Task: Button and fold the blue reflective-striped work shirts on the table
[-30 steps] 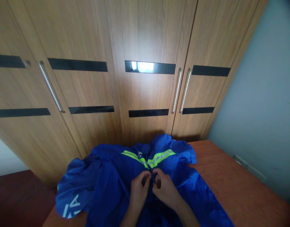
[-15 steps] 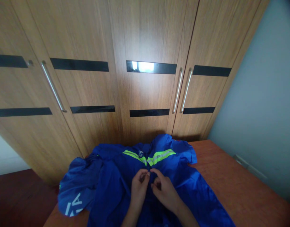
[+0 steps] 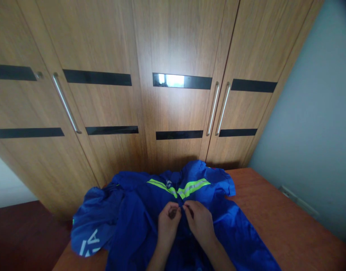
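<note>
A blue garment (image 3: 139,226) with yellow-green and silver reflective strips (image 3: 194,187) lies spread over a reddish-brown surface. At its front opening, just below the strips, my left hand (image 3: 168,222) pinches the garment's edge between thumb and fingertips. My right hand (image 3: 199,222) is close beside it, its thumb and index finger pinched on the opposite edge. The fingertips nearly meet, and the bit of cloth or fastener between them is too small to make out. White letters mark the bunched blue part (image 3: 90,241) at the left.
Behind the garment stands a wooden wardrobe (image 3: 178,109) with black strips and metal handles (image 3: 214,109). The reddish-brown surface (image 3: 263,199) extends to the right, towards a pale blue wall (image 3: 311,124). Dark red floor (image 3: 17,237) shows at lower left.
My right hand has turned and its thumb and index finger have closed together near the opening. My left hand has shifted slightly, its fingertips still together. The view has moved a little.
</note>
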`<state>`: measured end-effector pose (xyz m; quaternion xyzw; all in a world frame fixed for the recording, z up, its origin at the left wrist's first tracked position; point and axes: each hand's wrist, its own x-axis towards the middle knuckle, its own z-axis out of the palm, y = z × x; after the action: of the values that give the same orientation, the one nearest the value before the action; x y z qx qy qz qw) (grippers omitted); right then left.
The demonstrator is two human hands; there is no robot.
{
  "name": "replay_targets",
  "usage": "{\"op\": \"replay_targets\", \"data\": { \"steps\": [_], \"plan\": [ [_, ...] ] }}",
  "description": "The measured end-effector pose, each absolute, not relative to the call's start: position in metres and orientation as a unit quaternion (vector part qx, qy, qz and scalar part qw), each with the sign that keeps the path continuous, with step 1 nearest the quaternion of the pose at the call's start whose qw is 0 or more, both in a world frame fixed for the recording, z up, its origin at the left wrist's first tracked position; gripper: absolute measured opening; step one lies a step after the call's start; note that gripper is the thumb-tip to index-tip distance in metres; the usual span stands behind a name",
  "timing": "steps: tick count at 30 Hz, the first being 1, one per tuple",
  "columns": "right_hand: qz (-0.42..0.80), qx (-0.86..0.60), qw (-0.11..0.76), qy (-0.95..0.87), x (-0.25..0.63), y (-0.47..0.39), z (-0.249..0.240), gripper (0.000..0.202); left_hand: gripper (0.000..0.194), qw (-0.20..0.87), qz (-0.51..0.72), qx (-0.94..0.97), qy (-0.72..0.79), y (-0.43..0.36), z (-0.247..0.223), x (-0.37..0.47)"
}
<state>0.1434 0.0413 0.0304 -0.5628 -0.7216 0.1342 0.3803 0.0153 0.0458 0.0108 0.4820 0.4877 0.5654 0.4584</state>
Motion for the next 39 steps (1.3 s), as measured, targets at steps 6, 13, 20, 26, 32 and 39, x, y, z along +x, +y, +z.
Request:
{"op": "replay_targets", "data": {
  "steps": [6,13,20,26,32,39],
  "plan": [
    [0.291,-0.554,0.440,-0.644,0.144,0.050,0.024,0.024,0.014,0.447,0.560,0.494,0.492,0.046,0.009,0.016],
    [0.401,-0.522,0.431,-0.617,0.150,0.056,0.017,0.025,0.010,0.417,0.548,0.525,0.500,0.048,0.003,0.016],
    [0.150,-0.611,0.366,-0.685,0.155,0.071,0.033,0.014,0.007,0.400,0.497,0.588,0.497,0.044,0.000,0.021],
    [0.228,-0.537,0.401,-0.706,0.153,0.094,0.035,0.017,0.009,0.389,0.472,0.610,0.504,0.043,-0.001,0.020],
    [0.350,-0.538,0.516,-0.568,0.172,0.095,0.016,0.032,0.020,0.387,0.480,0.591,0.521,0.046,-0.001,0.017],
    [0.500,-0.563,0.535,-0.382,0.184,0.076,-0.026,0.044,0.017,0.346,0.448,0.636,0.524,0.040,0.000,0.025]
  ]
}}
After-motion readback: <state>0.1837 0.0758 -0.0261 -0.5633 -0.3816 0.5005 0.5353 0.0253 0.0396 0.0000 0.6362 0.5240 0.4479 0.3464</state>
